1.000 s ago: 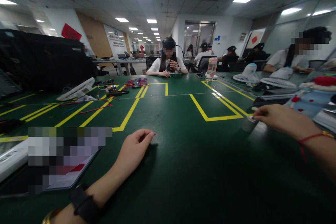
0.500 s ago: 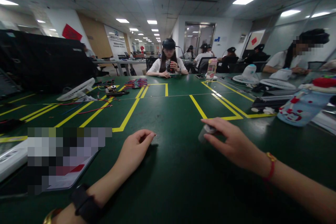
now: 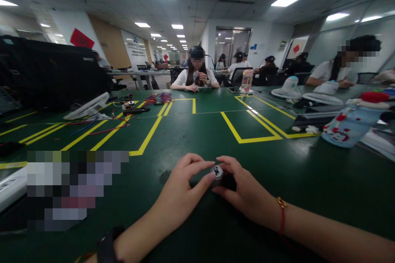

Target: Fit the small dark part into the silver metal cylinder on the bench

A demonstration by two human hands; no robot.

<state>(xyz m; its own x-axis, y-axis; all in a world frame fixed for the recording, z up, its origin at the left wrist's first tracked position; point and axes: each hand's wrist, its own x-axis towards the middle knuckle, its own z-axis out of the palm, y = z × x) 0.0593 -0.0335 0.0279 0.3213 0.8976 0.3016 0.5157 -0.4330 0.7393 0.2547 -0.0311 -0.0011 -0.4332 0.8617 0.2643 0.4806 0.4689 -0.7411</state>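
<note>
A small silver cylinder with a short shaft on top, which looks like a small electric motor (image 3: 218,176), stands upright between my two hands. My left hand (image 3: 189,181) reaches it from the left, thumb and index fingertips at its upper side. From the other side my right hand (image 3: 242,187) curls round the motor, with its thumb at the near lower edge and its fingers behind. The motor's underside and far side are hidden.
Yellow tape (image 3: 261,139) marks boxes on the green table (image 3: 185,131). On the left lie a white power strip (image 3: 12,187), a small fan (image 3: 86,107) and wires (image 3: 159,98). At the right stands a blue bottle (image 3: 352,125). A person (image 3: 196,76) sits opposite.
My right hand has brought the motor left and nearer, to the middle. My left hand has moved right, opened from its pinch and closed on the motor.
</note>
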